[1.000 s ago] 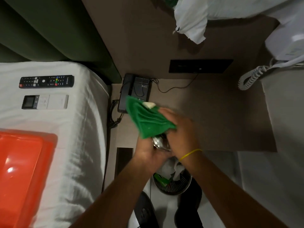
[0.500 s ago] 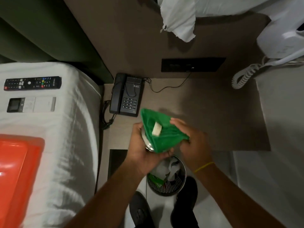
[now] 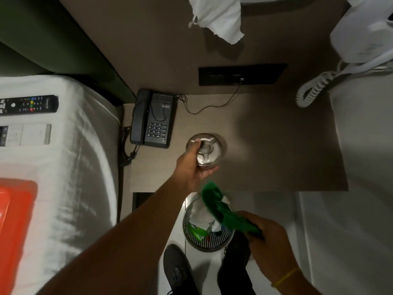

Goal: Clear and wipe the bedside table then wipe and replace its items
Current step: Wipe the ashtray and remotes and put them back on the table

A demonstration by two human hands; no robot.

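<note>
A round shiny metal ashtray (image 3: 209, 147) sits low over or on the brown bedside table (image 3: 265, 150), right of the black telephone (image 3: 154, 120). My left hand (image 3: 192, 167) grips its near-left rim; whether the ashtray touches the tabletop I cannot tell. My right hand (image 3: 268, 237) is pulled back below the table's front edge and holds a crumpled green cloth (image 3: 221, 211) over the bin. A black TV remote (image 3: 27, 104) and a white remote (image 3: 23, 135) lie on the white bed (image 3: 70, 167) at the left.
A round metal waste bin (image 3: 207, 241) with rubbish stands on the floor under the table's front edge, between my shoes. An orange tray (image 3: 14, 226) lies on the bed. A white coiled cord (image 3: 312, 92) hangs at the table's right back corner. A black socket panel (image 3: 242, 74) is on the wall.
Both hands were together, rubbing the ashtray with the green cloth. Now they have parted: the left carried the ashtray forward over the table, the right drew the cloth back over the bin.
</note>
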